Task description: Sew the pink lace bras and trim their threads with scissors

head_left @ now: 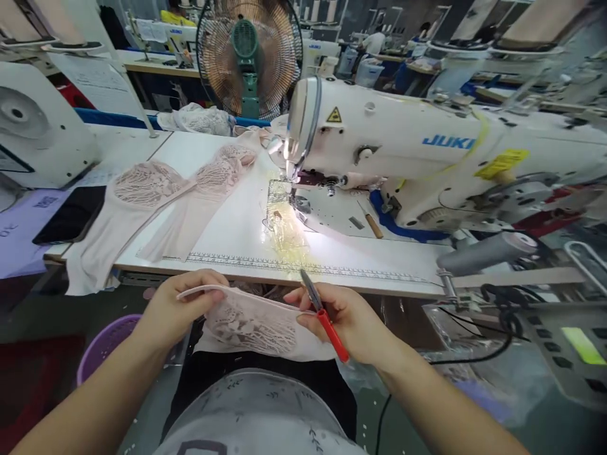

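Observation:
A pale pink bra piece with a lace cup [256, 328] is stretched between my hands above my lap, in front of the table edge. My left hand [192, 300] pinches its top edge on the left, with a short end of the edge sticking out past the fingers. My right hand [344, 316] is closed around red-handled thread snips [327, 322], blades pointing up and away from me. The thumb and fingers of that same hand also grip the bra's upper edge. Another pale pink lace bra [147, 186] lies on the table at the left, partly hanging over the front edge.
A white JUKI sewing machine [379, 133] stands ahead, its lamp lit. An awl with a wooden handle [374, 225] lies on its bed. A measuring tape [246, 260] runs along the table front. At left are a black phone [71, 215] and a purple basket [102, 344]; behind, a fan [246, 50].

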